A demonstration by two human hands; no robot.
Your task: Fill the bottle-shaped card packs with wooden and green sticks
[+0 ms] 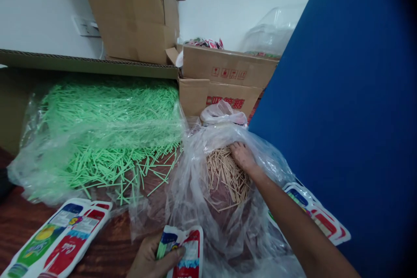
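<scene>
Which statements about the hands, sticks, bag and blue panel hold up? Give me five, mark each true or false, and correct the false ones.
1. The left hand holds a printed packet. True.
2. In the picture, the green sticks lie left of the brown sticks. True.
3. The right hand is in the green sticks. False: it is at the brown sticks.
4. The brown sticks lie in an open clear bag. True.
5. The blue panel stands on the left of the picture. False: it stands on the right.
</scene>
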